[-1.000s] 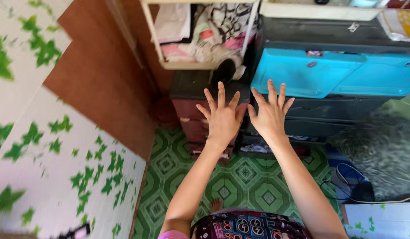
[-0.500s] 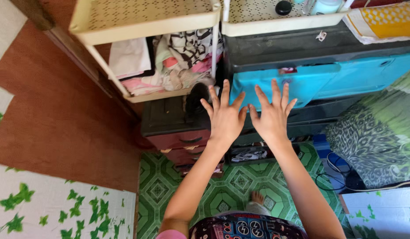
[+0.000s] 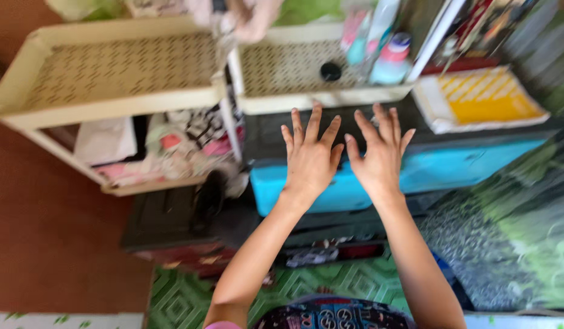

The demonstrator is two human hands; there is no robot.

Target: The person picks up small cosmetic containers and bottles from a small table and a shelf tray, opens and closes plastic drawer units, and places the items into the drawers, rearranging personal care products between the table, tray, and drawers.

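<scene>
Cream perforated shelf (image 3: 111,79); turquoise drawer (image 3: 464,167); green diamond-pattern floor (image 3: 330,283); yellow striped book (image 3: 486,97).

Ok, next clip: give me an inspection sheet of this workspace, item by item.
Surface: green patterned floor mat, blurred.
Things nearest the hands: turquoise plastic drawer unit behind both hands; cream perforated tray just above the fingertips.
Clutter: bottles and a black cap in that tray; yellow-and-white book; folded clothes on the lower shelf.
Hands: left hand and right hand raised, fingers spread, holding nothing.
Cables: nothing seen.
Surroundings: empty cream shelf rack, brown wall, dark low cabinet.
</scene>
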